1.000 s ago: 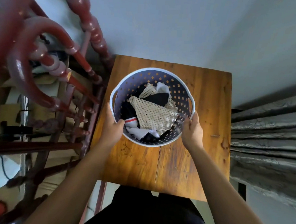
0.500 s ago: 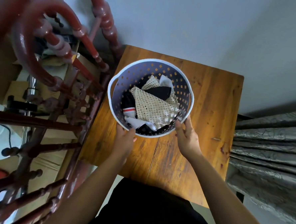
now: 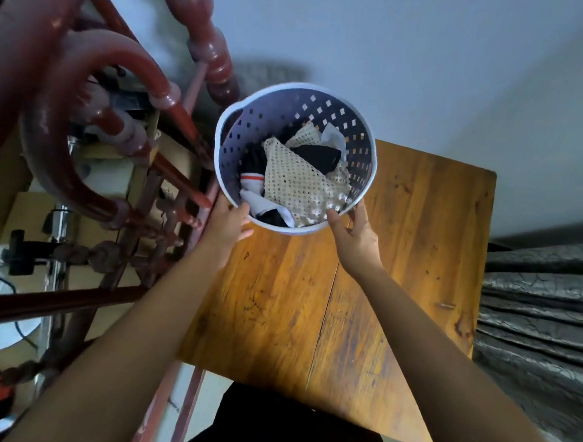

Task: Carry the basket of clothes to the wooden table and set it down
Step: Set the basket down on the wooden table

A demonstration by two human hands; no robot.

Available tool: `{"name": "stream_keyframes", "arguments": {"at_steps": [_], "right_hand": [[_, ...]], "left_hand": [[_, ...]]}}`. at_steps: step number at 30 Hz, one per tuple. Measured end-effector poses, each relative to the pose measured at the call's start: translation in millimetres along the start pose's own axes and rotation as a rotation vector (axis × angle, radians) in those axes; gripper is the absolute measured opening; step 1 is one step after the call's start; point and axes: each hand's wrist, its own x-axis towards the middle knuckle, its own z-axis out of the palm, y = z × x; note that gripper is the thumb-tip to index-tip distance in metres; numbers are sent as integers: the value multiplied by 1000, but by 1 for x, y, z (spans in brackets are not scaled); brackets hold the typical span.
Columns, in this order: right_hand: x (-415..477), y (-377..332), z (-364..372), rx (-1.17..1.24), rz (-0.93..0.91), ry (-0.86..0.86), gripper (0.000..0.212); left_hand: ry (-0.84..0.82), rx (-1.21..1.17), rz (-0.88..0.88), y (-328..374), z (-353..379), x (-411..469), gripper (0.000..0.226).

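1. Wooden table (image 3: 400, 261) fills the near ground, its near half bare, grey wall beyond.
2. Left hand (image 3: 227, 222) and right hand (image 3: 357, 238) both loosely spread, fingertips touching the near rim of the laundry basket (image 3: 360, 139); neither is clamped on it.
3. Basket with mesh cloth (image 3: 295, 183) sits at the far-left corner and looks to overhang that edge.
4. Step: final placement. Next: pull basket inward, then release.
5. Red chair frame (image 3: 174, 111) crowds the left; right side is open.
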Motion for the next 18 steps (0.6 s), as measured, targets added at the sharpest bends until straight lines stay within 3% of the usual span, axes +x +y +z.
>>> {"name": "stream_keyframes", "arguments": {"at_steps": [4, 10, 15, 18], "right_hand": [[25, -14, 8, 69, 9, -6, 78], [44, -26, 25, -39, -34, 1, 54], [39, -27, 29, -68, -11, -11, 51], [42, -27, 30, -154, -19, 26, 59]], "left_hand": [[-3, 36, 0, 29, -18, 47, 47], [29, 99, 40, 56, -34, 87, 48], [18, 184, 198, 32, -21, 46, 82], [-36, 155, 266, 19, -4, 14, 86]]}}
